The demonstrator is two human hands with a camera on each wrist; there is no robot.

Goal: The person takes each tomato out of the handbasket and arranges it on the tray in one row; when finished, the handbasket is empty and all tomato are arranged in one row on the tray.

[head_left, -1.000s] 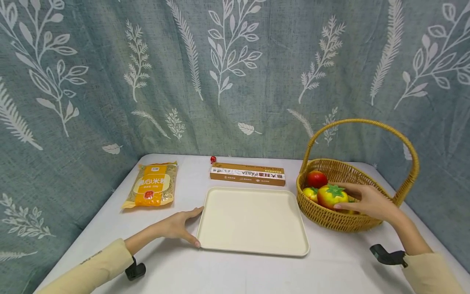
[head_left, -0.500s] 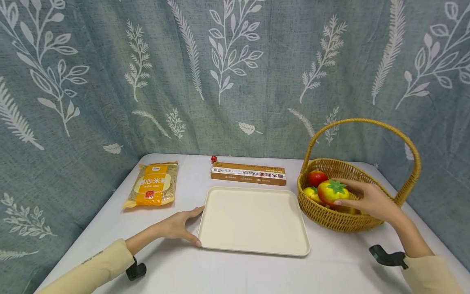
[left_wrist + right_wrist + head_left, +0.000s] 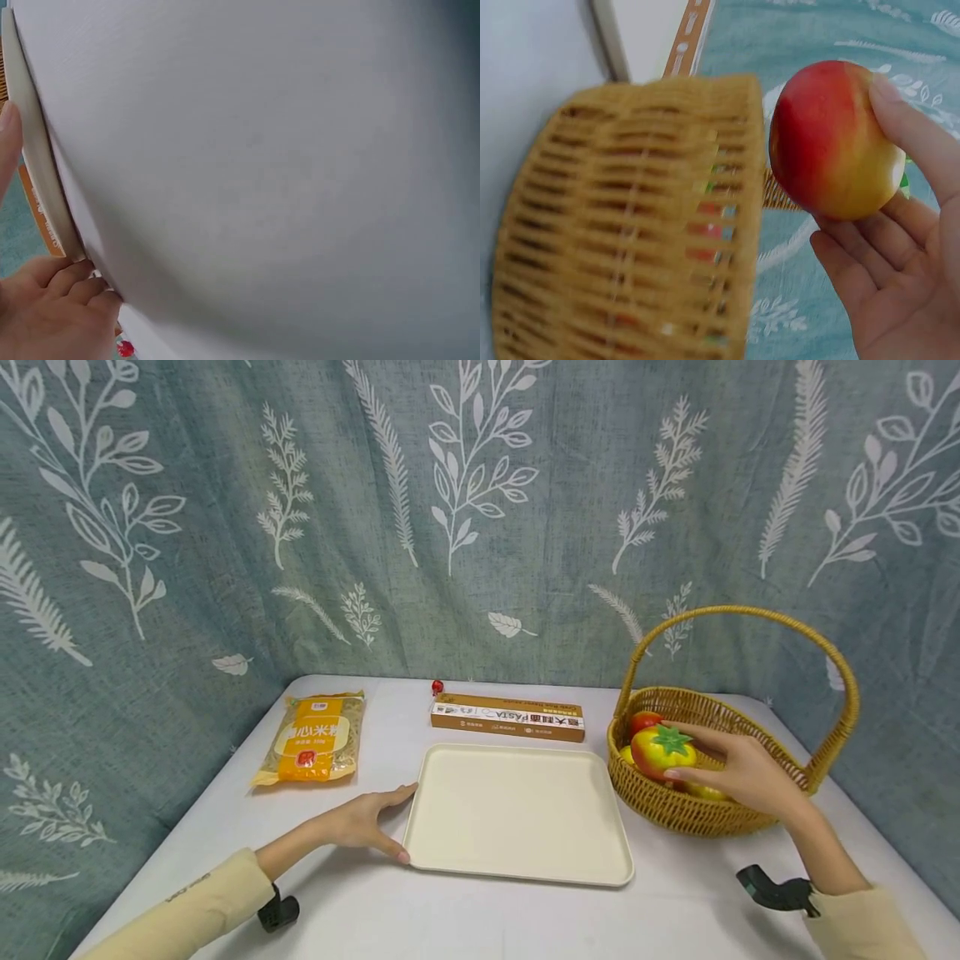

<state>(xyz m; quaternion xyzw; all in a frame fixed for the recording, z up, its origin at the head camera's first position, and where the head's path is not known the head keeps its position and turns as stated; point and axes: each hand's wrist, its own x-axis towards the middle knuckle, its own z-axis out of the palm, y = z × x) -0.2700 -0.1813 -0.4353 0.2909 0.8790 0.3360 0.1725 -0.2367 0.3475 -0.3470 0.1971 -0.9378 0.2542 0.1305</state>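
My right hand (image 3: 750,770) grips a red-and-yellow fruit with a green star-shaped leafy top (image 3: 667,750), thumb on one side and fingers on the other. In the head view the fruit overlaps the left part of a wicker basket (image 3: 697,817); the right wrist view shows the fruit (image 3: 836,142) above the basket's rim (image 3: 742,165). My left hand (image 3: 366,823) lies at the left edge of a cream tray (image 3: 525,814), thumb and fingers spread along it. In the left wrist view, fingertips of that hand (image 3: 56,307) touch the tray's side (image 3: 45,165).
Within the basket are a red fruit (image 3: 645,721) and yellow ones (image 3: 705,792), partly covered. The basket's tall handle (image 3: 738,610) arches above. Behind the tray lies a pasta box (image 3: 507,717), beside a small red item (image 3: 437,687). A yellow food packet (image 3: 311,737) lies at back left.
My right hand has shifted left with the fruit, which now covers part of the red fruit behind it. My left hand and the tray have stayed put.
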